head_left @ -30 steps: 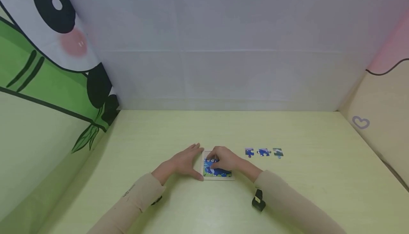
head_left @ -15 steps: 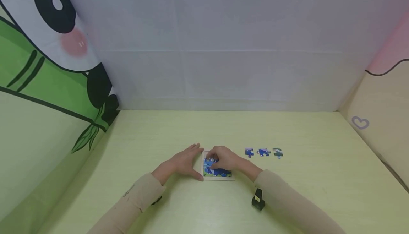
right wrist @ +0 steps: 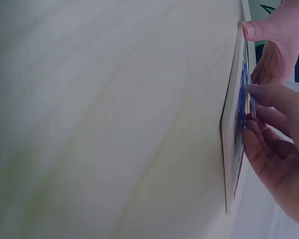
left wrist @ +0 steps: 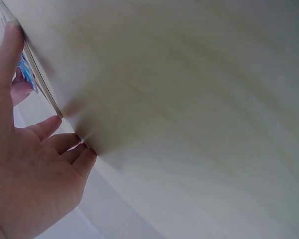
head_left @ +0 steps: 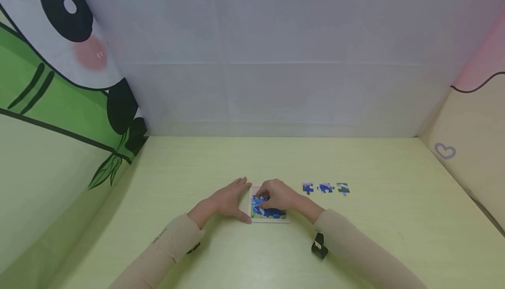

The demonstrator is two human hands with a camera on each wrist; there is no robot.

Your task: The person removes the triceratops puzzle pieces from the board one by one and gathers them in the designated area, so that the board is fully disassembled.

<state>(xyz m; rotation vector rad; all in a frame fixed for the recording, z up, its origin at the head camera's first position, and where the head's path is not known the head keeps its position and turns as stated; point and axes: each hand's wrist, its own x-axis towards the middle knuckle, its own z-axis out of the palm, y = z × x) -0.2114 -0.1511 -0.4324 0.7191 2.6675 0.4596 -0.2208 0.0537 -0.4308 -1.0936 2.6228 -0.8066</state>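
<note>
Puzzle board (head_left: 269, 219): flat on the table (head_left: 252, 162), near the front middle; pale frame, blue and green picture inside; thin edge seen side-on from the right wrist (right wrist: 232, 149).
Left hand (head_left: 230, 201): flat on the table just left of the board; fingers straight and relaxed, thumb tip against the left edge of the frame (left wrist: 40, 89); grips nothing.
Right hand (head_left: 278, 195): over the upper part of the board; fingers curled, tips pressing down on a blue piece (head_left: 260, 201) inside the frame; whether pinched or only pressed, cannot tell.
Loose pieces: three in a short row to the right of the board, well apart from both hands, apart from each other: blue piece with a white patch (head_left: 308, 188), second blue piece (head_left: 325, 188), dark grey piece (head_left: 343, 188).
Board edges: left edge touched by the left hand; front edge and right front corner free; back edge hidden under the right hand.
Open room: wide bare table behind the board up to the back wall (head_left: 276, 61); wide also to the far right past the loose pieces, and to the left up to the panda wall (head_left: 59, 83).
Sleeves: beige, both forearms coming from the front edge of the table; small black clip (head_left: 318, 247) under the right forearm.
</note>
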